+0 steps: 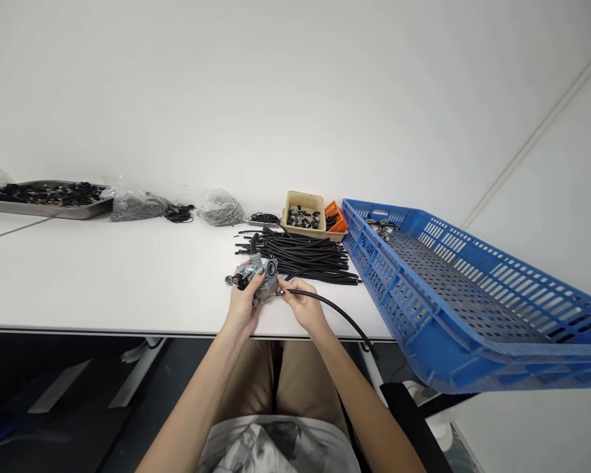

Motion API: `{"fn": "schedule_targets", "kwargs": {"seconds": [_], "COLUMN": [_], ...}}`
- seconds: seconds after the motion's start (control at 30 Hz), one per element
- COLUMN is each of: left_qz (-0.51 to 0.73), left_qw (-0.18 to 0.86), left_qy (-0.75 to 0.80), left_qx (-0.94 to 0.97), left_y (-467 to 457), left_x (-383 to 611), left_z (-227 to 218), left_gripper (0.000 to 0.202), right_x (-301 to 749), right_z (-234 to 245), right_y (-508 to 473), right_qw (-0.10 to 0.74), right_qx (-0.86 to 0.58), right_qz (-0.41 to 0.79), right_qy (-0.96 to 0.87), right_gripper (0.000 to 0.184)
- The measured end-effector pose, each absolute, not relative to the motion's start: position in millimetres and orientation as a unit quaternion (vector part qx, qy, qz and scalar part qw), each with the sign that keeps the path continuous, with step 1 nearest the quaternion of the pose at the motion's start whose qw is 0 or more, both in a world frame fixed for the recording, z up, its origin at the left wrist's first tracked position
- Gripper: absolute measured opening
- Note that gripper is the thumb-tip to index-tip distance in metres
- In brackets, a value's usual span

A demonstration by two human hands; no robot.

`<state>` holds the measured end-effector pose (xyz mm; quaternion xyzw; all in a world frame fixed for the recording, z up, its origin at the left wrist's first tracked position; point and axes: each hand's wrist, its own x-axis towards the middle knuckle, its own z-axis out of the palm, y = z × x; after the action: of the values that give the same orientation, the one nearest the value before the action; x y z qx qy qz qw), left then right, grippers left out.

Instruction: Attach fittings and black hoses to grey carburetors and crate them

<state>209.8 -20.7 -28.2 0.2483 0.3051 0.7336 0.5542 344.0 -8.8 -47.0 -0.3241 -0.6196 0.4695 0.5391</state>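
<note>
My left hand (pixel 245 303) is closed around a small grey metal carburetor (pixel 259 271) held just above the near edge of the white table (pixel 103 276). My right hand (pixel 303 303) pinches the end of a black rubber hose (pixel 337 312) right at the carburetor's lower right side. The hose trails off to the right, past the table edge. A pile of similar black hoses (pixel 303 257) lies just behind both hands.
A big blue slotted crate (pixel 473 289) sits to the right, overhanging the table, with a few metal parts in its far corner. Behind the hoses stand a beige box (pixel 304 211) of small parts and an orange basket (pixel 335 217). Bags and a metal tray (pixel 44 197) line the back left.
</note>
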Motion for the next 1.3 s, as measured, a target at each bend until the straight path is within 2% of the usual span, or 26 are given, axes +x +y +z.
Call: {"fn": "schedule_targets", "kwargs": {"seconds": [0.23,0.43,0.63,0.77,0.9,1.03,1.13,1.3], "left_qz": [0.746,0.770,0.770,0.753,0.726,0.698,0.669,0.634], "left_qw": [0.545,0.510,0.508,0.533,0.569,0.602,0.632,0.669], "left_qy": [0.302,0.304,0.302,0.299,0.300,0.307,0.312,0.293], "left_qx": [0.236,0.234,0.241,0.243,0.243,0.239,0.238,0.255], "left_y": [-21.8,-25.2,-25.0,-24.7,-25.2,-25.3,-26.3,-28.2], "left_x": [209.2,209.0,208.1,206.9,206.4,205.9,205.4,204.4], "left_z": [-29.3,-27.5,-29.4,-30.1,-29.9,-29.4,-28.1,-28.4], "left_gripper": [0.052,0.064,0.063,0.058,0.051,0.042,0.034,0.036], "right_x": [329.0,325.5,317.5,320.8,345.3,373.7,381.2,367.5], "right_z": [-44.3,-37.7,-44.1,-44.6,-42.9,-42.7,-39.8,-35.5], "right_y": [-34.9,-24.8,-38.6,-44.3,-41.8,-39.0,-29.5,-9.6], "right_qw": [0.567,0.564,0.585,0.583,0.561,0.593,0.594,0.574], "right_qx": [-0.348,-0.374,-0.385,-0.354,-0.332,-0.347,-0.342,-0.329], "right_qz": [0.428,0.438,0.431,0.456,0.477,0.460,0.470,0.500], "right_qy": [-0.612,-0.591,-0.568,-0.571,-0.590,-0.562,-0.556,-0.559], "right_gripper": [0.029,0.031,0.027,0.031,0.026,0.024,0.028,0.035]}}
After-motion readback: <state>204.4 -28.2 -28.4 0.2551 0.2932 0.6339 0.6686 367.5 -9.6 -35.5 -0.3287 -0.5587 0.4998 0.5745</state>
